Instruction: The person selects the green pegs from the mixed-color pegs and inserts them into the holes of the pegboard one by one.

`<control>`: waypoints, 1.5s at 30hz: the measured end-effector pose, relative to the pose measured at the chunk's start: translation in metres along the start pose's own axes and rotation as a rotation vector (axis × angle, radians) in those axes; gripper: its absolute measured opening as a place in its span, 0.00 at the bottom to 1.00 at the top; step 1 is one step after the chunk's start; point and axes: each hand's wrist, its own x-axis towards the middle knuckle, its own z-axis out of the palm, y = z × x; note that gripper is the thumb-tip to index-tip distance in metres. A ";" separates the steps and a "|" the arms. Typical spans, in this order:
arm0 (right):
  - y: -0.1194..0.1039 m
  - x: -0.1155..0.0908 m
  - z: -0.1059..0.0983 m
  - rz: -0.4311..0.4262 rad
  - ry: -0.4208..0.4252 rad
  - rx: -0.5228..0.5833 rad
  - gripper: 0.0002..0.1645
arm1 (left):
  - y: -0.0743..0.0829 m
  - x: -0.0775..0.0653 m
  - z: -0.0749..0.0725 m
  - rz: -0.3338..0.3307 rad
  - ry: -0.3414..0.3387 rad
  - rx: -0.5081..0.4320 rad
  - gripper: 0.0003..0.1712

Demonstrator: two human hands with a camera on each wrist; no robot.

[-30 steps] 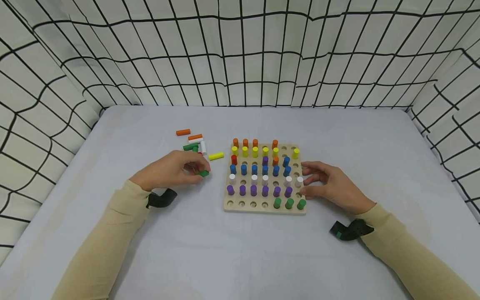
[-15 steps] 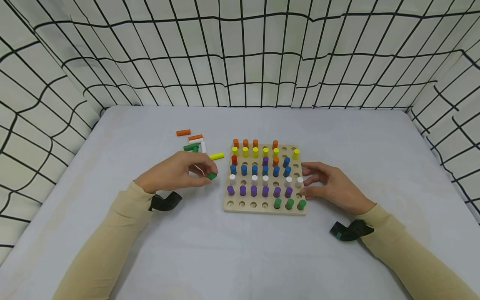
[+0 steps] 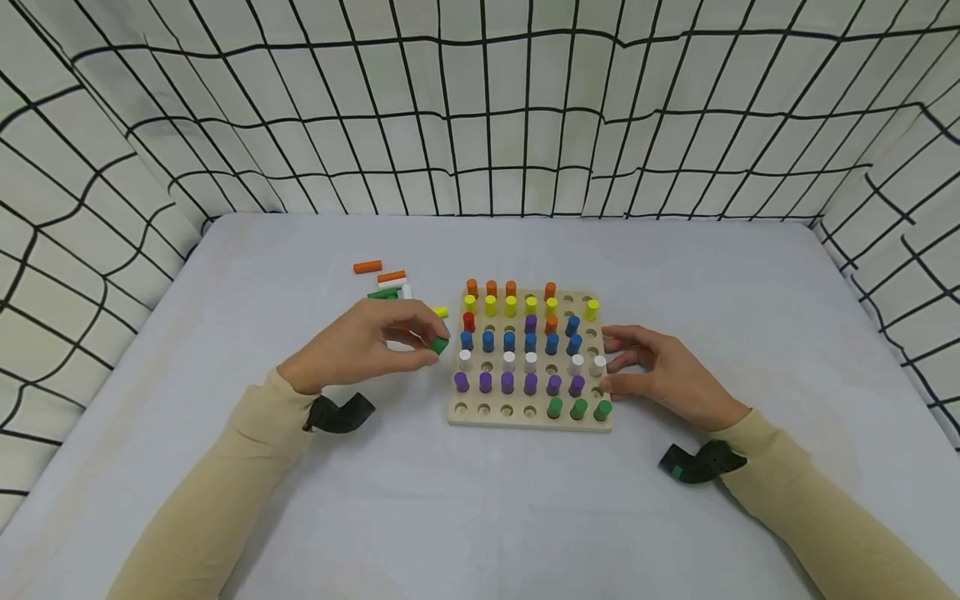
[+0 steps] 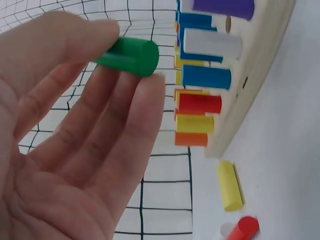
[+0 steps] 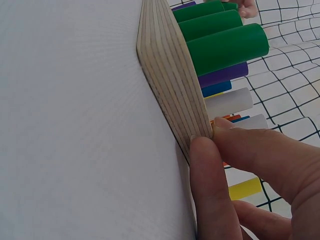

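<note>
My left hand (image 3: pixel 375 337) pinches a green peg (image 4: pixel 132 56) between thumb and fingertips, just left of the wooden pegboard (image 3: pixel 491 417). In the left wrist view the peg lies roughly level in the image, one round end showing. Upright pegs in rows by colour stand in the board, such as purple pegs (image 3: pixel 507 382), blue pegs (image 3: pixel 509 342) and yellow pegs (image 3: pixel 511 306). Several green pegs (image 3: pixel 579 408) fill the right part of the front row; its left holes are bare. At the board's right edge my right hand (image 3: pixel 667 371) holds on, thumb tip at the rim.
Loose pegs lie behind my left hand: orange pegs (image 3: pixel 367 267), a white peg (image 3: pixel 407 292), a green peg (image 3: pixel 382 294), a yellow peg (image 3: pixel 441 312) and a red peg (image 4: pixel 245 227). A black-gridded white backdrop (image 3: pixel 487 108) surrounds the white table (image 3: pixel 480 517) at the back and sides.
My left hand has moved right with the green peg, closer to the board's left edge, and now covers more of the yellow loose peg. The right hand and board stay put.
</note>
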 end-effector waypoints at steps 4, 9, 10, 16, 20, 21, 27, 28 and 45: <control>-0.001 0.000 0.001 -0.009 -0.007 0.008 0.47 | 0.009 -0.002 0.003 0.021 0.048 -0.028 0.16; -0.001 0.001 0.001 -0.016 -0.008 0.010 0.48 | 0.020 -0.004 0.008 0.058 0.101 -0.080 0.16; 0.000 0.001 0.001 -0.017 -0.007 0.007 0.48 | 0.022 -0.003 0.010 0.066 0.110 -0.089 0.16; 0.001 0.000 0.000 -0.018 -0.001 0.007 0.48 | 0.033 0.001 0.021 0.085 0.127 -0.123 0.18; 0.002 -0.001 -0.001 -0.016 0.000 0.014 0.48 | 0.038 0.004 0.030 0.085 0.122 -0.142 0.19; 0.002 -0.001 -0.001 -0.016 -0.001 0.018 0.48 | 0.039 0.005 0.032 0.087 0.122 -0.151 0.19; 0.002 0.000 -0.001 -0.016 -0.013 0.033 0.48 | 0.045 0.008 0.045 0.082 0.118 -0.194 0.17; 0.001 0.000 -0.001 -0.015 -0.014 0.032 0.48 | 0.046 0.008 0.047 0.080 0.118 -0.198 0.17; 0.001 0.002 -0.002 -0.020 -0.017 0.045 0.49 | 0.049 0.019 0.081 0.127 0.042 -0.306 0.16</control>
